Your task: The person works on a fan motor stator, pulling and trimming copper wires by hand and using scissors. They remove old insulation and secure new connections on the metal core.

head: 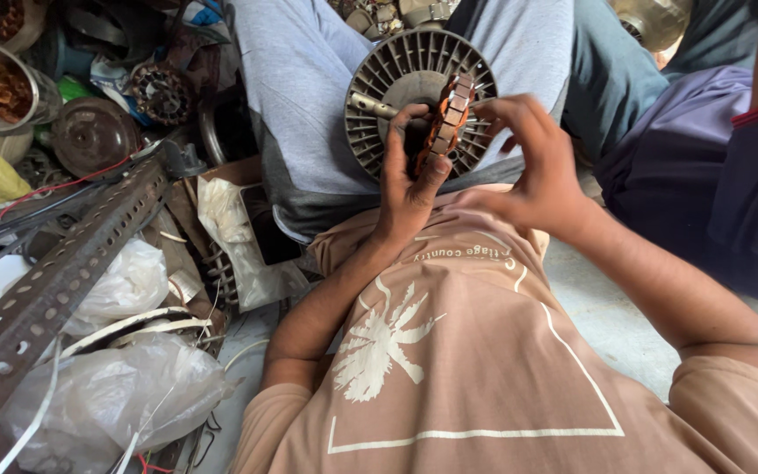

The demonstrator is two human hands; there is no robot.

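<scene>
The left hand (407,189) grips a copper-wound stator (443,125) upright before a finned motor housing (396,83) in the lap. The right hand (532,167), fingers loosely curled, touches its rim; a steady hold and light fingertip pressure likely protect the windings.

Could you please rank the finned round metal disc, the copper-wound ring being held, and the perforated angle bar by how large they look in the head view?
1. Perforated angle bar, longest by far, though nearer the camera.
2. Finned round metal disc.
3. Copper-wound ring, seen edge-on between the left hand and right hand, so its true size is unsure.
</scene>
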